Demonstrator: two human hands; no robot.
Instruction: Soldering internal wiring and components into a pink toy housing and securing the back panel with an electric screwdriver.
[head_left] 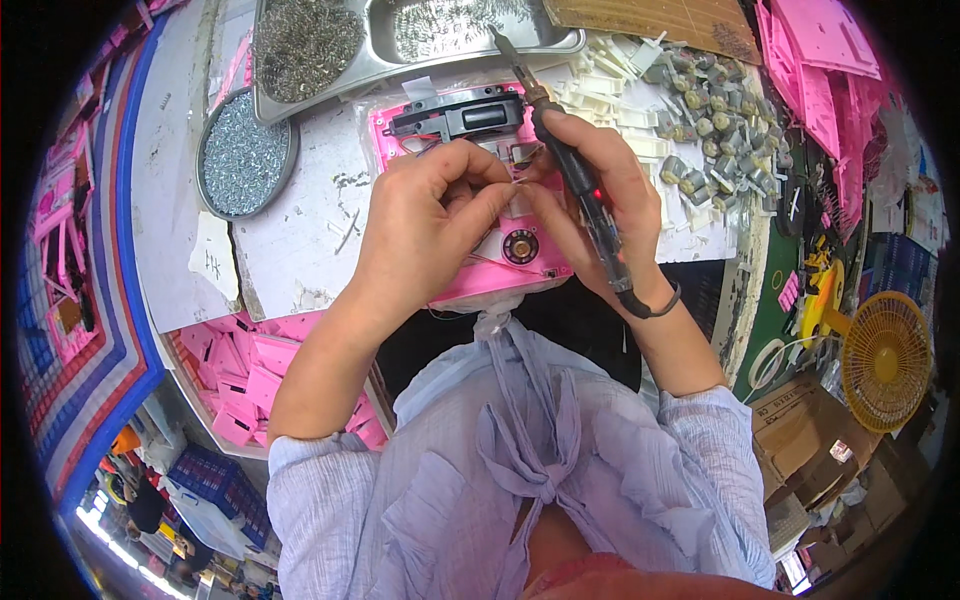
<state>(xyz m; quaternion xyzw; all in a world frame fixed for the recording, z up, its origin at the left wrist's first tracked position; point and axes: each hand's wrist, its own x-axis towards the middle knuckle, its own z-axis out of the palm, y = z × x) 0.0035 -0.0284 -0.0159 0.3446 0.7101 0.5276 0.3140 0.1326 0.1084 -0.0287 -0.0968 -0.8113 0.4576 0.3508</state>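
Observation:
A bright pink plastic panel (465, 281) lies in front of me with a black module (455, 118) across its far end. Near its close edge sits a round dark part with a brass-coloured centre (520, 246). My left hand (425, 215) is over the panel, thumb and forefinger pinched at a small piece I cannot make out. Against these fingertips come those of my right hand (630, 205). That hand also holds a black electric screwdriver (572, 165), tilted with its bit up and away from the panel; a red light glows on its body.
Left of the panel stands a round dish of small screws (243, 155). A metal tray (375, 70) behind holds springs. White plastic parts (615, 90) and small grey motors (720, 130) lie to the right. A box of pink pieces (240, 375) is at lower left; a yellow fan (885, 362) stands right.

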